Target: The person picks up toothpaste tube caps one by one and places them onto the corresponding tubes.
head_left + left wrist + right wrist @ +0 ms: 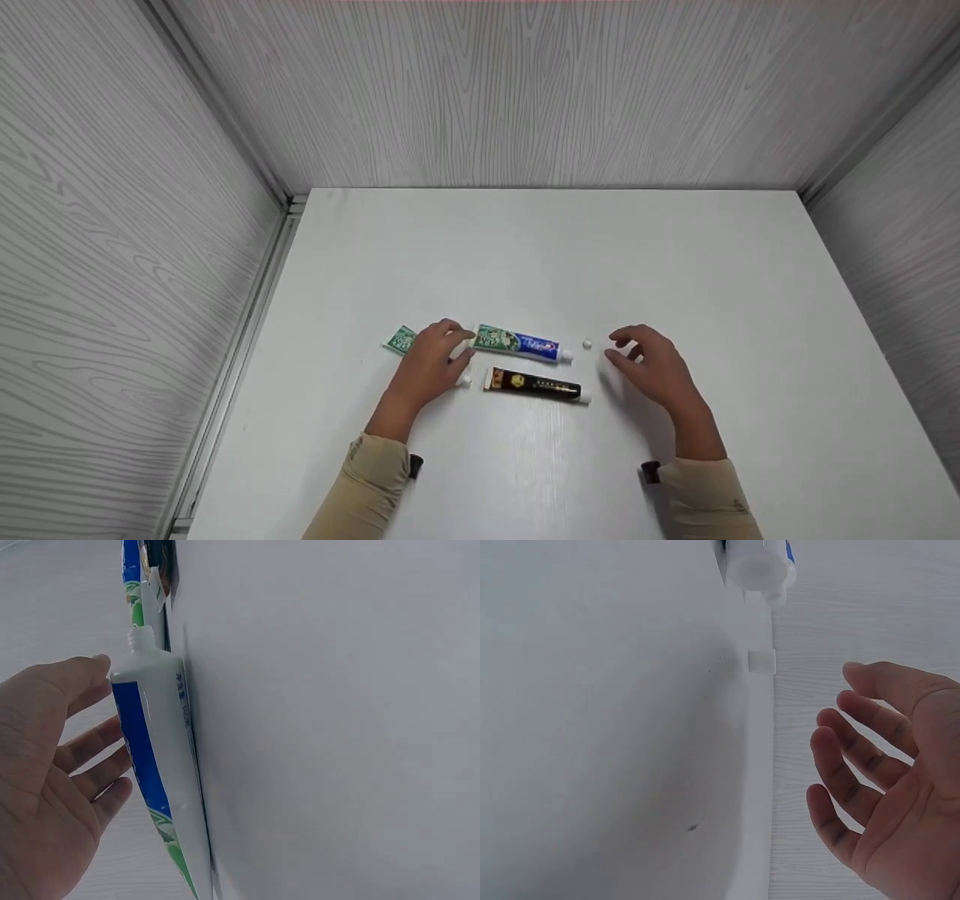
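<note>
My left hand (431, 364) hovers over a green, blue and white toothpaste tube (401, 340), hiding its middle. In the left wrist view that tube (166, 735) lies on the table with its threaded nozzle (140, 639) bare. The thumb and loosely bent fingers are close along its side, without a grip round it. To the right, my right hand (649, 364) is held above the table with relaxed, slightly bent fingers and nothing in them. A small white cap (587, 343) sits just left of its fingertips, and the right wrist view shows this cap (762, 661) standing apart from the hand.
Between the hands lie a second green and blue toothpaste tube (517, 343) and, nearer me, a black tube (536, 384), both with white caps pointing right. The white table (555, 255) is bordered by wood-grain panels (480, 90) at the back and sides.
</note>
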Demonstrator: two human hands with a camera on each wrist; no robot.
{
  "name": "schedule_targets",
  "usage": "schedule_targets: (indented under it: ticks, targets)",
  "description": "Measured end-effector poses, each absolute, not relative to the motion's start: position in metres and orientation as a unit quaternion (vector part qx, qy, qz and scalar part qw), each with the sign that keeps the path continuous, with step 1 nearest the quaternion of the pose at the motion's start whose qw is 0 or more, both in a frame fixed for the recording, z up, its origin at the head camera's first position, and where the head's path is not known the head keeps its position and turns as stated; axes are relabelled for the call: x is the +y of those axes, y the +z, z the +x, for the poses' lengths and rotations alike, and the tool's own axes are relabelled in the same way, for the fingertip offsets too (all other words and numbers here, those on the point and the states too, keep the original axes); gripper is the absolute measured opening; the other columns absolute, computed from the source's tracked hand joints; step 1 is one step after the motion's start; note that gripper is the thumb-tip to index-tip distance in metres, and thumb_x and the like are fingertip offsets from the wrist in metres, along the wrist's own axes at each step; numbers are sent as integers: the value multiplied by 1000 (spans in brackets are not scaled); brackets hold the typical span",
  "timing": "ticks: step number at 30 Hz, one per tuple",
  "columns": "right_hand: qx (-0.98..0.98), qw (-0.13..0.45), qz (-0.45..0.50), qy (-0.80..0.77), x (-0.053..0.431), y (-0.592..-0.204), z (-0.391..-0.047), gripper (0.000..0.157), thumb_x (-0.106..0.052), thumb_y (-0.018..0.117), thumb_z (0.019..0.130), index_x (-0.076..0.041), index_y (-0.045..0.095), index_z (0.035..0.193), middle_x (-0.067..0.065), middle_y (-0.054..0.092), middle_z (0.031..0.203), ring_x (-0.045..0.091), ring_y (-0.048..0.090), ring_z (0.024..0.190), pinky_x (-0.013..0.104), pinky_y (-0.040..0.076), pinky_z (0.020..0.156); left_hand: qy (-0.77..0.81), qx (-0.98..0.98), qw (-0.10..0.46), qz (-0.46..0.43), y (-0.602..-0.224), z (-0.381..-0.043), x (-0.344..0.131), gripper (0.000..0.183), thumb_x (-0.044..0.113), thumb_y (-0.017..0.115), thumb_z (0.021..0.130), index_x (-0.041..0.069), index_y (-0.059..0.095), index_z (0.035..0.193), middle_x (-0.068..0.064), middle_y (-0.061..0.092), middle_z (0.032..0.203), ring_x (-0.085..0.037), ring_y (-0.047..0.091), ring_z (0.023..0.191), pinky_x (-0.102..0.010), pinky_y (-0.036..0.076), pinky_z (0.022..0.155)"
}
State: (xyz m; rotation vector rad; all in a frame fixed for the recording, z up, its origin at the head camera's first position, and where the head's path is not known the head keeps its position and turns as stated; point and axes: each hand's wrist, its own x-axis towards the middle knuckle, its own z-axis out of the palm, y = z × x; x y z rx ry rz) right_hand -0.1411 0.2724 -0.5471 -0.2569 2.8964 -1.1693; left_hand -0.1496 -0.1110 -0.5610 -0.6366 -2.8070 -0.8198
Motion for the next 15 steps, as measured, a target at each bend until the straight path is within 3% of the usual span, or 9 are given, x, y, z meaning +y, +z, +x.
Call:
schedule_targets:
  ticks: [5, 15]
  targets:
    - [921, 43, -75, -380, 273, -551, -145, 35, -34, 71, 91, -15, 66, 119, 5, 66, 110, 19, 64, 87, 34, 48, 70, -262, -946, 45, -187, -562, -146, -124, 39, -3, 60, 87, 17, 69, 119, 3, 63, 116, -16, 60, 114, -36, 48, 100]
    - [932, 71, -69, -348, 267, -555, -156, 34, -32, 71, 90, -15, 66, 120, 4, 66, 111, 20, 63, 91, 35, 48, 73, -260, -943, 26, -205, -566, -140, -139, 57, -13, 55, 73, 15, 68, 121, 2, 62, 116, -16, 58, 114, -37, 47, 101]
